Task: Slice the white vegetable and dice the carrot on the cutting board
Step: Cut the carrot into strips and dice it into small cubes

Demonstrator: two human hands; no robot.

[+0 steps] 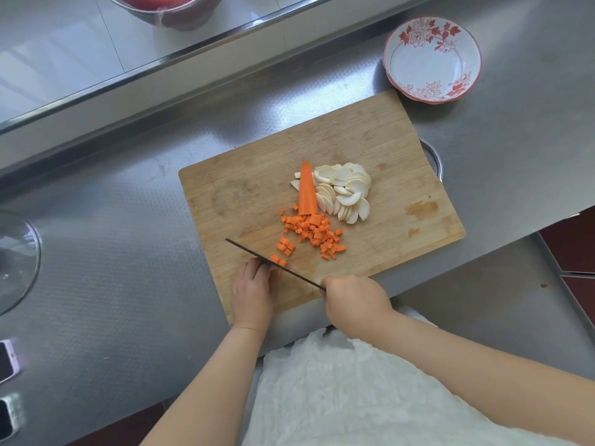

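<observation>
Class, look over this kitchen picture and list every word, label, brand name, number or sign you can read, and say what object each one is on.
None: no readable words, numbers or brand marks show anywhere.
The bowl carries only a red flower pattern, no lettering.
The cutting board shows wood grain and stains only.
The knife blade is seen edge-on; any mark on it cannot be seen.
The two phones at the left edge are cut off; nothing legible on them.

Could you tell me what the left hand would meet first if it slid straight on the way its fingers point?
Probably the knife blade, which crosses just ahead of the left hand, with the carrot cubes right behind it; blade height is unclear.
</observation>
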